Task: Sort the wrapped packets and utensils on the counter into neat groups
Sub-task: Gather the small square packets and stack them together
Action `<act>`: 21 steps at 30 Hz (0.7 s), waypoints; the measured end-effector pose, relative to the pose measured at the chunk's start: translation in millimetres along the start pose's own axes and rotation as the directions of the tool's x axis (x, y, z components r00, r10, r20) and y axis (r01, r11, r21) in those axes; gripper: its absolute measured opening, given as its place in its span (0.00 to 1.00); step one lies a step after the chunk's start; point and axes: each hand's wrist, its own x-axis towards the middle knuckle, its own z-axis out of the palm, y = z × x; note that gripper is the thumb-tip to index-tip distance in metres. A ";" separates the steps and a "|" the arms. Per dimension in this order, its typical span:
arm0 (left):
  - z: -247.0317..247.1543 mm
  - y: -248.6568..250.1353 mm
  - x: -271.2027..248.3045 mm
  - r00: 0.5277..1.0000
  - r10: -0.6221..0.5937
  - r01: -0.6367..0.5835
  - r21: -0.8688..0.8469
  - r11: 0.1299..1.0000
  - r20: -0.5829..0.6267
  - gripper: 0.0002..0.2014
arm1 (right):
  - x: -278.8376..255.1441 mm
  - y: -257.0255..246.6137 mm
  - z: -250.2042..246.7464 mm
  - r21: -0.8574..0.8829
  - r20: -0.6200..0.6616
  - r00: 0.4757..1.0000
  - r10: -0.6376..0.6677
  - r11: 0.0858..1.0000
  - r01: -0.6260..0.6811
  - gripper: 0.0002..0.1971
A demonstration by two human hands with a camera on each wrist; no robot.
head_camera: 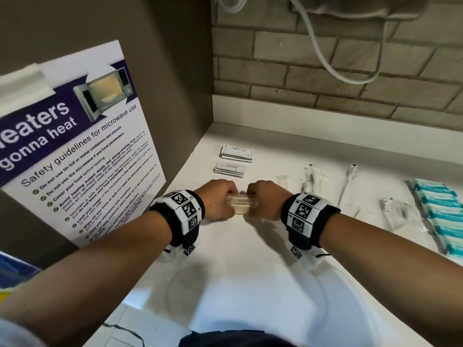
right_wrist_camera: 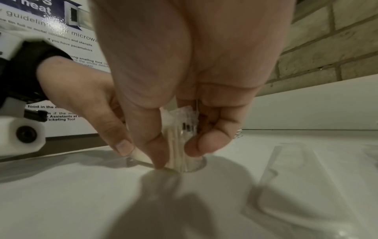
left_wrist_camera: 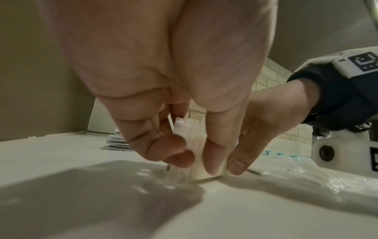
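Head view: both hands meet at centre of the white counter (head_camera: 250,271). Left hand (head_camera: 218,199) and right hand (head_camera: 265,199) each curl round one end of a bundle (head_camera: 241,205) of clear-wrapped cream sticks, lying crosswise between the fists, low over the counter. At 12 o'clock from the bundle, two small stacks of white sachets: near stack (head_camera: 230,169), far stack (head_camera: 237,152), just apart from each other. At 2 o'clock, loose clear-wrapped utensils (head_camera: 310,181), spread out; what kind they are, can't tell. At 3 o'clock, far right, a row of teal-and-white packets (head_camera: 441,216). Microwave poster (head_camera: 75,136) leans on the wall at 9 o'clock. Brick wall (head_camera: 325,71) behind, white cable (head_camera: 325,53) hanging.

Left wrist view: left hand (left_wrist_camera: 163,80) fingers (left_wrist_camera: 175,155) and thumb clamp the bundle (left_wrist_camera: 194,145), held on end, lower edge at the counter (left_wrist_camera: 204,210). Right hand (left_wrist_camera: 266,122) pinches it from the other side, thumb tip down by the counter. Sachets (left_wrist_camera: 116,143) behind at 10 o'clock. Crinkled clear wrap (left_wrist_camera: 306,177) at 3 o'clock.

Right wrist view: right hand (right_wrist_camera: 194,64) thumb and fingers (right_wrist_camera: 202,145) pinch the bundle (right_wrist_camera: 178,145); black marks on its wrap. Left hand (right_wrist_camera: 88,100) grips the far side. Clear wrapped piece (right_wrist_camera: 296,169) flat on the counter (right_wrist_camera: 81,202) at 4 o'clock. Poster (right_wrist_camera: 67,42) at 10 o'clock.
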 end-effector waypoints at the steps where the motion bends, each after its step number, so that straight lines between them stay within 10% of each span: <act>1: 1.8 0.3 0.0 1.000 0.005 -0.005 0.011 1.000 0.015 0.20 | -0.4 -0.7 1.1 -0.007 0.003 1.000 -0.002 1.000 0.002 0.09; 11: -1.4 -7.7 4.3 0.998 -0.047 0.051 -0.153 0.987 0.029 0.16 | 4.9 4.7 -3.2 0.064 0.066 0.997 0.045 0.997 -0.049 0.14; 21: -26.0 -37.1 17.7 0.965 -0.259 0.250 -0.398 0.882 0.032 0.24 | 33.0 -0.9 -17.7 0.502 0.096 0.978 0.184 0.840 -0.207 0.22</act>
